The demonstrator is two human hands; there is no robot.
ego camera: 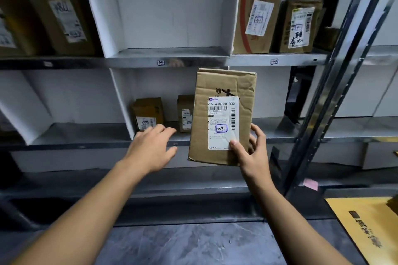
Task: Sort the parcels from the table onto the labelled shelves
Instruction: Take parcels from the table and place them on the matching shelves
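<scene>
The cardboard parcel [224, 84] is held upright in the air in front of the middle shelf [86, 134], with its white label [221, 114], marked 22, facing the camera. The right hand [252, 153] grips the parcel's corner at 5 o'clock, thumb on the label and fingers curled behind. At 8 o'clock the left hand [153, 146] hovers with loosely spread fingers, holding nothing. Two small boxes [148, 112] stand on the shelf at 9 o'clock. More boxes [256, 19] sit on a higher shelf at 1 o'clock.

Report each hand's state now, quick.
Left hand: open, fingers relaxed, holding nothing.
Right hand: grips the cardboard parcel at its lower right corner, thumb on the front.
</scene>
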